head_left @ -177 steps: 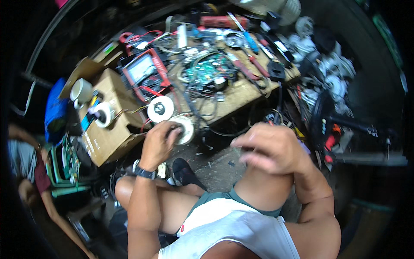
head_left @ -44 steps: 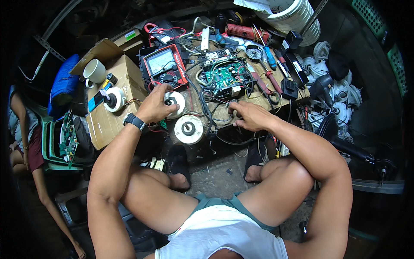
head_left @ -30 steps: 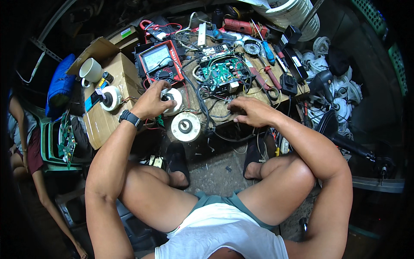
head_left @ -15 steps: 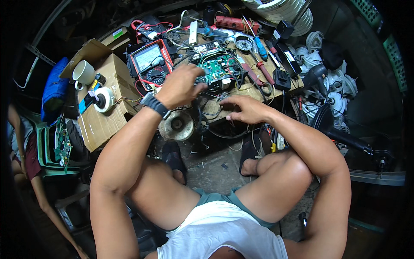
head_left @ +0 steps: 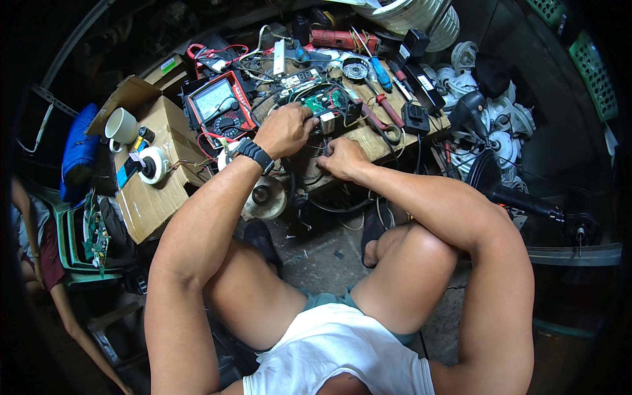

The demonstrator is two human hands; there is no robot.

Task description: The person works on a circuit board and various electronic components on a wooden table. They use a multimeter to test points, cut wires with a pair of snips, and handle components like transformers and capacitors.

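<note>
My left hand [head_left: 287, 130] is closed at the near left edge of a green circuit board [head_left: 322, 101], its fingers curled against the edge. The board sits in a dark frame with wires around it, and a white block-shaped part [head_left: 327, 122] shows at its near side. Just right of and nearer than that part, my right hand [head_left: 343, 158] is pinched above the bench's front edge; whatever its fingertips hold is hidden. Beside my left wrist, an analog multimeter [head_left: 220, 105] with red trim lies face up. A small digit display board [head_left: 299, 79] lies behind the circuit board.
A cardboard box [head_left: 148, 204] carries a mug [head_left: 122, 125] and a white spool [head_left: 155, 164]. Right of the board lie a red-handled tool [head_left: 390, 110], a blue screwdriver [head_left: 380, 74] and a black adapter [head_left: 415, 117]. White motor parts [head_left: 503, 148] pile up at right. Another person's arm [head_left: 66, 309] shows at left.
My left hand has come down onto the board's edge and closed. My right hand has moved left, and its spread fingers have drawn together. The view has shifted slightly.
</note>
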